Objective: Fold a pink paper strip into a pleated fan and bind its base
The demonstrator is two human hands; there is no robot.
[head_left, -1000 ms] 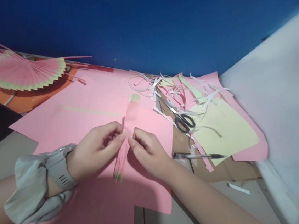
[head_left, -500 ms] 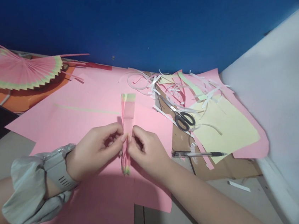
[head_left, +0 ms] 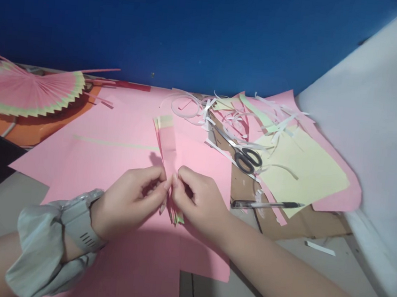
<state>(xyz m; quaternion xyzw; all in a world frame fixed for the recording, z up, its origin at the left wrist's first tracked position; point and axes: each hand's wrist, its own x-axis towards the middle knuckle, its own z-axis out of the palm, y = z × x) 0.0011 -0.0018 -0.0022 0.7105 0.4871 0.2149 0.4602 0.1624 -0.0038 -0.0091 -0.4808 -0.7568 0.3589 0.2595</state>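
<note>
Swung leftward at its top, the strip (head_left: 167, 140) is over pink paper (head_left: 130, 118), its middle in the closed grip of left hand (head_left: 135, 190) and right hand (head_left: 202, 197); uneven pinching might skew its folds.

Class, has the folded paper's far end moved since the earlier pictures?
Yes: the far end of the folded paper swung left, away from the scissors.

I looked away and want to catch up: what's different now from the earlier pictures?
The folded paper turned: its far end swung left and its near end swung right. Nothing was taken hold of or let go: the left hand and right hand both still pinch it around the middle. The scissors, pen and fan stayed put.
</note>
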